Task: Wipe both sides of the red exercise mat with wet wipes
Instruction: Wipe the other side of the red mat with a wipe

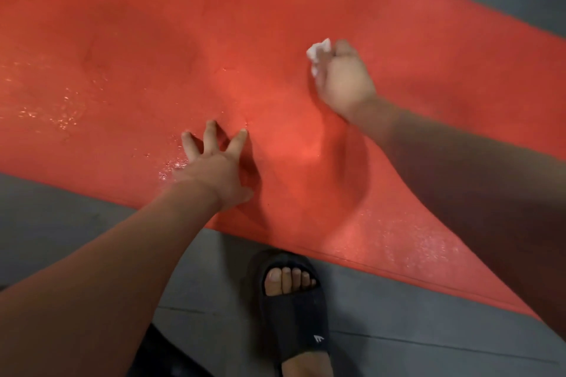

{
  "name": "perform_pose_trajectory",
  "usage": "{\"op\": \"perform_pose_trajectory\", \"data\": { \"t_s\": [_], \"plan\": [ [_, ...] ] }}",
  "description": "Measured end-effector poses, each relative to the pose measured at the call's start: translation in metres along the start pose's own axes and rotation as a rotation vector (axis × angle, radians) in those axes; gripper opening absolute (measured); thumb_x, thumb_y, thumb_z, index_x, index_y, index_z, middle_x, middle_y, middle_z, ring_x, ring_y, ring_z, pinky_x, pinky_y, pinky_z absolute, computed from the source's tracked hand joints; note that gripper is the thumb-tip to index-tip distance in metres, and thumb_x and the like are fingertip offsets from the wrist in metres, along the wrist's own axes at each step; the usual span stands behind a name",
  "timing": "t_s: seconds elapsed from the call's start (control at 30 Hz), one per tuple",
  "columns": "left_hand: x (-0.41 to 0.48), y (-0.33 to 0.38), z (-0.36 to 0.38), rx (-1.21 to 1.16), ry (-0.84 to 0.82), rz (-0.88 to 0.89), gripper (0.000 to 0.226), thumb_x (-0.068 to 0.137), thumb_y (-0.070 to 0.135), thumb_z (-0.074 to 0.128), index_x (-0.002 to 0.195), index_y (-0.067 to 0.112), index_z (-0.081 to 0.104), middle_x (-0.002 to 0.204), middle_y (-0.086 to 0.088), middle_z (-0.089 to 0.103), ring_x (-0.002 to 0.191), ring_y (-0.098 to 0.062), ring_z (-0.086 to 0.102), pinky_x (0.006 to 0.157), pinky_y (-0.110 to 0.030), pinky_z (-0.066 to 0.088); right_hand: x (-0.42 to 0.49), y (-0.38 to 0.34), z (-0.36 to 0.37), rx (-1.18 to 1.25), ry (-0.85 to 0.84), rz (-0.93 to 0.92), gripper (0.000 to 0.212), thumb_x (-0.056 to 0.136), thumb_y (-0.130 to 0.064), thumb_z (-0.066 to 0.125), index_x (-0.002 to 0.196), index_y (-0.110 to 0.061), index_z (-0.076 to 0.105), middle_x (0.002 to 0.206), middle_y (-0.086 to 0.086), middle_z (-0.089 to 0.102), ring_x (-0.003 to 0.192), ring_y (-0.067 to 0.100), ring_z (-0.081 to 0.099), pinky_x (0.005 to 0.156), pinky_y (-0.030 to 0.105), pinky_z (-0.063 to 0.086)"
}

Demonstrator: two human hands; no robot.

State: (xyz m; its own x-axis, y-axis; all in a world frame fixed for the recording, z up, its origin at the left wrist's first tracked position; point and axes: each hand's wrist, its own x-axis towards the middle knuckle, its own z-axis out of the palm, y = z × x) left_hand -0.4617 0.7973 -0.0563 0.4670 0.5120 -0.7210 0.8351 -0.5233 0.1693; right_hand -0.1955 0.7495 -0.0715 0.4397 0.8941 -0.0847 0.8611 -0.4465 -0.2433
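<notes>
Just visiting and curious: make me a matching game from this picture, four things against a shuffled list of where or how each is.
Things:
1 left hand
2 right hand
3 wet wipe
4 black slipper

States:
A white, bunched up
B on the grey floor, beside the red mat
C fingers spread, resting on the mat
D grips the wipe

Pairs: 1-C, 2-D, 3-A, 4-B

One red mat (pixel 214 24) lying flat, one white wipe (pixel 318 50), two hands reaching, left hand (pixel 214 165), right hand (pixel 344 79), one black sandal (pixel 294 315).
</notes>
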Motion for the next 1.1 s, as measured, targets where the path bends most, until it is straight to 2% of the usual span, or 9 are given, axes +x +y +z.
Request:
{"op": "perform_pose_trajectory", "data": {
  "t_s": [0.1, 0.2, 0.43, 0.6, 0.73, 0.8, 0.87, 1.0, 1.1],
  "plan": [
    [-0.004, 0.006, 0.003, -0.025, 0.013, -0.037, 0.118, 0.075, 0.05, 0.08, 0.154, 0.053, -0.008, 0.162, 0.002, -0.031, 0.149, -0.048, -0.023, 0.109, -0.076, 0.025, -0.048, -0.021, 0.009, 0.044, -0.109, -0.248, 0.034, 0.099, -0.014, 0.047, 0.132, -0.01, 0.056, 0.123, 0.017, 0.052, 0.11, 0.03, 0.049, 0.091, 0.034, 0.039],
    [-0.007, 0.006, 0.003, -0.03, 0.018, -0.034, 0.116, 0.076, 0.048, 0.079, 0.154, 0.052, -0.006, 0.162, 0.003, -0.032, 0.149, -0.047, -0.024, 0.109, -0.078, 0.024, -0.062, 0.006, 0.015, 0.0, -0.04, -0.377, 0.03, 0.103, -0.024, 0.044, 0.124, -0.01, 0.06, 0.102, 0.012, 0.059, 0.091, 0.026, 0.056, 0.084, 0.036, 0.046],
    [-0.01, 0.009, 0.003, -0.059, 0.024, -0.055, 0.118, 0.073, 0.049, 0.082, 0.155, 0.052, -0.001, 0.163, 0.004, -0.03, 0.149, -0.045, -0.025, 0.109, -0.079, 0.02, -0.035, 0.072, -0.007, -0.02, 0.189, 0.193, 0.032, 0.091, -0.01, 0.044, 0.11, -0.008, 0.069, 0.103, 0.018, 0.061, 0.093, 0.037, 0.061, 0.09, 0.035, 0.044],
    [-0.01, 0.007, 0.003, -0.082, 0.021, -0.044, 0.116, 0.073, 0.045, 0.082, 0.155, 0.052, 0.001, 0.163, 0.005, -0.03, 0.149, -0.044, -0.026, 0.109, -0.08, 0.017, -0.102, -0.007, 0.016, 0.155, 0.109, -0.077, 0.027, 0.104, -0.016, 0.04, 0.102, -0.011, 0.066, 0.087, 0.004, 0.058, 0.08, 0.019, 0.054, 0.084, 0.038, 0.048],
    [-0.009, 0.006, 0.005, -0.082, 0.027, -0.03, 0.118, 0.073, 0.047, 0.083, 0.156, 0.052, 0.0, 0.164, 0.005, -0.03, 0.149, -0.044, -0.026, 0.108, -0.08, 0.018, -0.175, -0.044, 0.026, 0.253, -0.239, -0.444, 0.045, 0.11, -0.037, 0.026, 0.122, -0.01, 0.06, 0.106, 0.002, 0.058, 0.103, 0.015, 0.054, 0.098, 0.034, 0.049],
    [-0.008, 0.004, 0.006, -0.077, 0.023, -0.026, 0.118, 0.074, 0.047, 0.083, 0.156, 0.051, -0.001, 0.164, 0.004, -0.03, 0.148, -0.046, -0.026, 0.109, -0.08, 0.019, -0.172, -0.028, 0.02, 0.115, -0.21, -0.598, 0.053, 0.106, -0.041, 0.023, 0.129, -0.01, 0.058, 0.115, 0.006, 0.057, 0.108, 0.019, 0.052, 0.1, 0.035, 0.045],
    [-0.007, 0.002, 0.006, -0.071, 0.022, -0.022, 0.118, 0.074, 0.049, 0.083, 0.157, 0.05, -0.002, 0.164, 0.002, -0.03, 0.148, -0.048, -0.027, 0.112, -0.077, 0.018, -0.148, 0.0, 0.013, -0.019, -0.142, -0.503, 0.04, 0.102, -0.029, 0.034, 0.126, -0.011, 0.06, 0.114, 0.009, 0.057, 0.107, 0.023, 0.052, 0.097, 0.037, 0.045],
    [-0.009, 0.003, 0.006, -0.084, 0.025, -0.025, 0.118, 0.074, 0.048, 0.083, 0.157, 0.05, -0.001, 0.164, 0.003, -0.03, 0.148, -0.046, -0.027, 0.11, -0.079, 0.019, -0.117, 0.032, 0.008, -0.027, 0.137, 0.03, 0.019, 0.098, -0.013, 0.052, 0.109, -0.008, 0.067, 0.089, 0.014, 0.056, 0.077, 0.031, 0.053, 0.071, 0.039, 0.048],
    [-0.01, 0.003, 0.005, -0.098, 0.021, -0.027, 0.118, 0.075, 0.046, 0.083, 0.157, 0.05, -0.001, 0.164, 0.004, -0.031, 0.148, -0.044, -0.029, 0.109, -0.08, 0.018, -0.14, 0.005, 0.019, 0.094, 0.084, -0.058, 0.02, 0.098, -0.01, 0.055, 0.112, -0.003, 0.066, 0.093, 0.016, 0.063, 0.086, 0.026, 0.057, 0.081, 0.033, 0.043]
  ]
}}
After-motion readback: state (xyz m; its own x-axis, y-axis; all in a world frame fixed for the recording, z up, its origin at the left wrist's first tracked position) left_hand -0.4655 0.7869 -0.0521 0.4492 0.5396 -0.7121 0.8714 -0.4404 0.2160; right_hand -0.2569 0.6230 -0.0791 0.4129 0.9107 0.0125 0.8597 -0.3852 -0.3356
